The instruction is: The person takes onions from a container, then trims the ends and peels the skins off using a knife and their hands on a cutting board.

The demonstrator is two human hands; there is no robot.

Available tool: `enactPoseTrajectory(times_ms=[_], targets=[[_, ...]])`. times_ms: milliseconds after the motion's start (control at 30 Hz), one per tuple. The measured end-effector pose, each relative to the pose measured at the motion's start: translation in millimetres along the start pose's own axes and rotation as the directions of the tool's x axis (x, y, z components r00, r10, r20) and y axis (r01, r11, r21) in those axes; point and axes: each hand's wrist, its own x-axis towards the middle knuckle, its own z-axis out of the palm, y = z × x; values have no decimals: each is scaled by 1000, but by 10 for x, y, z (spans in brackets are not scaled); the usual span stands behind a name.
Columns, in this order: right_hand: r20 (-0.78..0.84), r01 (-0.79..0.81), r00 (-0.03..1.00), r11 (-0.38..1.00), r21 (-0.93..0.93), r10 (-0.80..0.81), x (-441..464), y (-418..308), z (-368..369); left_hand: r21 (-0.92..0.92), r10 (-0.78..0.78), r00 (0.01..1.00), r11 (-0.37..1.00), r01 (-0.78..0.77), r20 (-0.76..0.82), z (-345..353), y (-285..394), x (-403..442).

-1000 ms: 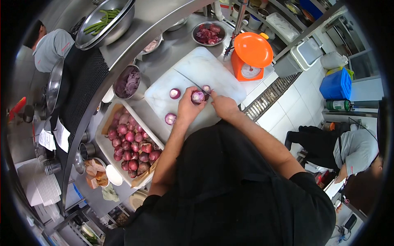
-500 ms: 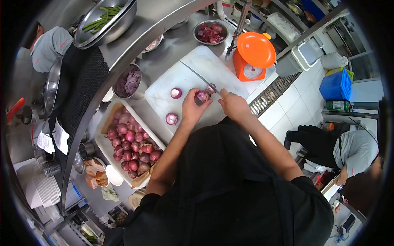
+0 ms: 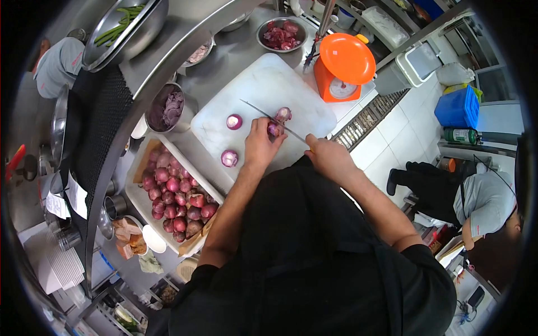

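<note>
My left hand (image 3: 263,144) has its fingers closed round a red onion (image 3: 274,129) on the white cutting board (image 3: 263,78). My right hand (image 3: 332,159) grips the handle of a long knife (image 3: 291,133). Its blade slants across the board over the held onion, close to my left fingertips. Just beyond the blade lies another onion piece (image 3: 284,114); whether it is fully separate I cannot tell. Two onions with pale cut faces rest to the left on the board, an upper onion (image 3: 234,121) and a lower onion (image 3: 229,158).
A crate of red onions (image 3: 179,193) stands left of the board, near a pot of onion pieces (image 3: 168,109). Behind are a bowl of dark red meat (image 3: 282,35) and an orange scale (image 3: 339,73). A co-worker (image 3: 482,201) bends at the right; another person (image 3: 59,67) is upper left.
My right hand has moved slightly down and right with the knife. The blade now crosses the held onion at a different angle. The whole view has shifted a little.
</note>
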Motion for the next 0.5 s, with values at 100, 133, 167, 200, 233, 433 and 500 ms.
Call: enactPoseTrajectory(times_ms=[100, 133, 167, 200, 233, 433, 500], targets=[[-1, 2, 1000, 999, -37, -2, -87, -15, -6, 80, -10, 1000, 997, 8, 28, -47, 56, -3], [-4, 1, 1000, 999, -53, -1, -105, -16, -7, 106, -19, 999, 994, 15, 41, -62, 88, 2], [4, -6, 1000, 998, -61, 6, -115, -26, -20, 104, -23, 999, 994, 18, 49, -79, 112, 6], [12, -14, 1000, 998, -68, 15, -124, -38, -36, 101, -27, 998, 995, 21, 58, -93, 136, 10], [20, -23, 999, 997, -76, 25, -127, -43, -45, 98, -30, 997, 995, 23, 67, -93, 147, 13], [59, -7, 998, 1000, -4, 8, 3, -66, -25, 88, 4, 998, 996, -10, 62, -29, 100, 4], [25, 15, 1000, 1000, 11, -16, 138, -74, 53, 73, -1, 998, 997, -3, 56, -28, 94, 3]])
